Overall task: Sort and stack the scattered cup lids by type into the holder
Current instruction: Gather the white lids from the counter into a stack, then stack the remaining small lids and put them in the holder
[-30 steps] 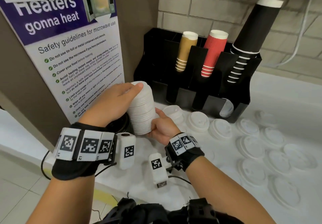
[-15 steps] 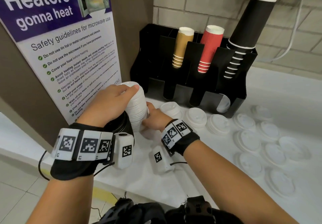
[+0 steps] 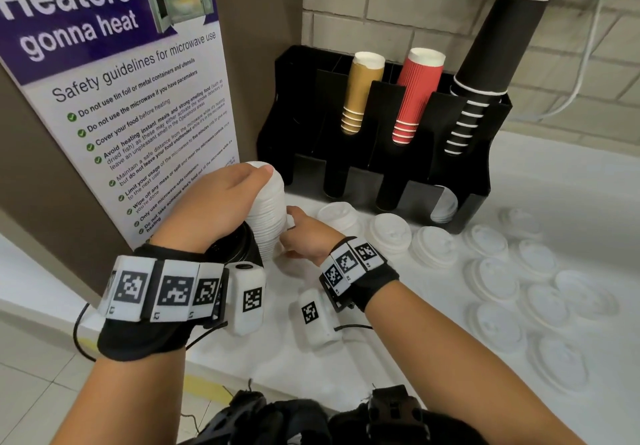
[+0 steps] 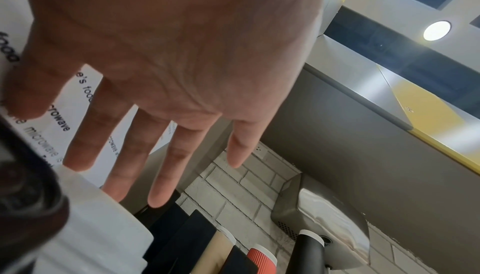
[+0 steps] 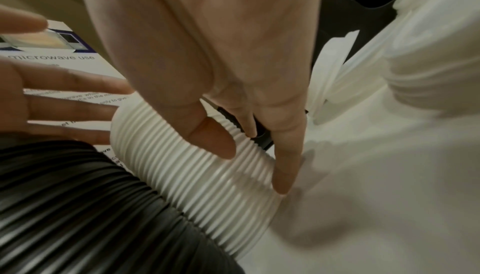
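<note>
With the tall white lid stack (image 3: 265, 212) now lowered onto the counter (image 3: 519, 181) at eleven o'clock beside the black lids (image 5: 78, 206), my left hand (image 3: 221, 202) caps it, fingers spread, while my right hand (image 3: 304, 233) steadies its base with straight fingers (image 5: 285, 165), ready for the holder (image 3: 388, 154).

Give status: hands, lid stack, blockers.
Left hand flat on top of white lid stack; right hand steadying its base. Black lid stack alongside. Loose lids still scattered on counter.

Black wristbands (image 3: 145, 337) carry white square-coded tags (image 3: 175, 292) and thin black cables (image 3: 81, 337)
</note>
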